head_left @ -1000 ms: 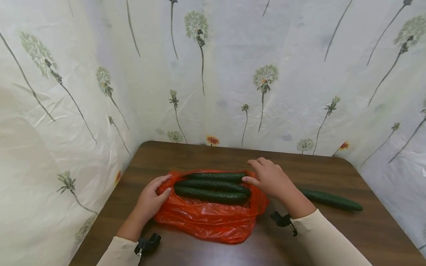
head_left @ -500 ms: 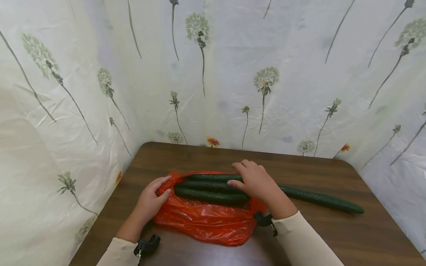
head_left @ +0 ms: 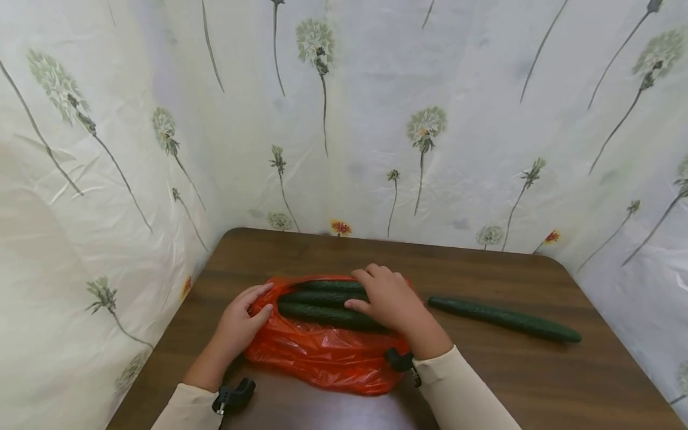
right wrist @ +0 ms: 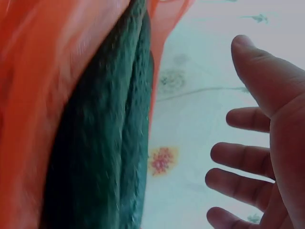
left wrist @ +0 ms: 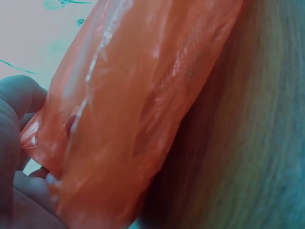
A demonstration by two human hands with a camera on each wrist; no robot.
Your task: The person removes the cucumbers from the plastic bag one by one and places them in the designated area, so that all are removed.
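A red plastic bag lies on its side with its mouth spread, showing three dark green cucumbers side by side within. At the bag's left end, my left hand grips the film; the left wrist view has thumb and fingers on either side of the red plastic. Above the right ends of the cucumbers hovers my right hand, its fingers spread and holding nothing. In the right wrist view those fingers stand apart from the bumpy cucumbers. Another cucumber lies alone to the right.
A brown wooden table with rounded far corners carries everything. Behind it and to both sides hangs a pale sheet printed with dandelions. Each wrist wears a black camera mount.
My right hand has moved left, from the bag's right edge to over the cucumbers, uncovering the near end of the loose cucumber. My left hand keeps its hold on the bag.
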